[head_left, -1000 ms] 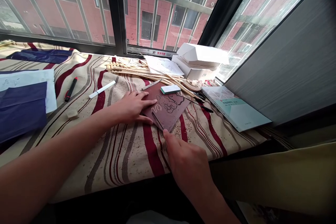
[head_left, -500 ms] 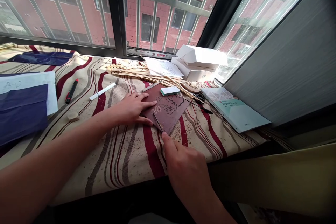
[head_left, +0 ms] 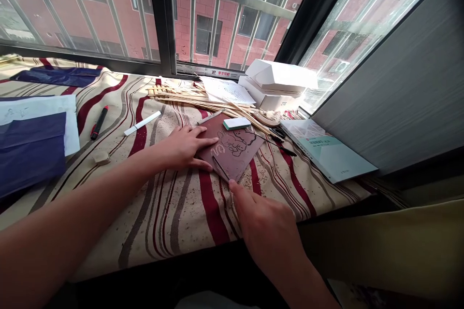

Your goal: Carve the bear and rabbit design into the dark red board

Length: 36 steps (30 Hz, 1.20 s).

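A reddish-brown carving sheet lies on the striped cloth, with a dark line drawing and pale carved strokes on it. My left hand rests on its left edge, fingers spread flat. My right hand is closed around a thin carving tool, most of its handle hidden in the fist. The tool's slim shaft slants over the sheet, its tip beside the pale strokes near my left fingers. On the sheet's far part sits a white and green eraser. A slim light stick lies along the far left edge.
Thin wooden strips and a white box stand by the window. A book lies at right. On the left are a red-black marker, a white pen, a beige lump and dark blue sheets. Crumbs dot the cloth.
My right hand has drawn slightly back and to the right, showing more of the tool's shaft. My left hand stays on the sheet. The whole view has shifted slightly.
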### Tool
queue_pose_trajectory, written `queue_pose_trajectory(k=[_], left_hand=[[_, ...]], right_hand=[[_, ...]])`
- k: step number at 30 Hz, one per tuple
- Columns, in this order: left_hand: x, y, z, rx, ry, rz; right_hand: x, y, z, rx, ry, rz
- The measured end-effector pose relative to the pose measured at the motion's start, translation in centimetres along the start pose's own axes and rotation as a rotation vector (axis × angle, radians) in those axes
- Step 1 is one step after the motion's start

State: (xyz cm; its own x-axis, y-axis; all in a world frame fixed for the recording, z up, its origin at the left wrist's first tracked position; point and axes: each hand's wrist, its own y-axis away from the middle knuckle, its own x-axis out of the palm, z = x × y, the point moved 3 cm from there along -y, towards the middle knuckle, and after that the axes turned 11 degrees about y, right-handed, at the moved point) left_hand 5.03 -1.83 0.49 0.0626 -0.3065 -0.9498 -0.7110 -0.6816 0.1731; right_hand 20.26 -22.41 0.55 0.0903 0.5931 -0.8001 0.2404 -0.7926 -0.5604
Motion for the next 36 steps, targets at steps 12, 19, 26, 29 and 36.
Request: queue_pose_trajectory(k=[12, 19, 26, 29, 36], left_hand=[[0.2, -0.2, 0.2, 0.001, 0.005, -0.006], [0.2, -0.3, 0.4, 0.025, -0.004, -0.005], [0.1, -0.1, 0.1, 0.018, -0.019, 0.011], [0.0, 0.0, 0.0, -0.002, -0.024, 0.016], [0.3, -0.2, 0.5, 0.023, 0.043, -0.015]], right_hand=[[0.4, -0.8, 1.0, 0.030, 0.041, 0.026], [0.0, -1.1, 1.4, 0.037, 0.031, 0.048], [0.1, -1.1, 1.3, 0.022, 0.032, 0.053], [0.4, -1.0, 1.1, 0.031, 0.033, 0.066], [0.9, -0.6, 1.4, 0.054, 0.058, 0.118]])
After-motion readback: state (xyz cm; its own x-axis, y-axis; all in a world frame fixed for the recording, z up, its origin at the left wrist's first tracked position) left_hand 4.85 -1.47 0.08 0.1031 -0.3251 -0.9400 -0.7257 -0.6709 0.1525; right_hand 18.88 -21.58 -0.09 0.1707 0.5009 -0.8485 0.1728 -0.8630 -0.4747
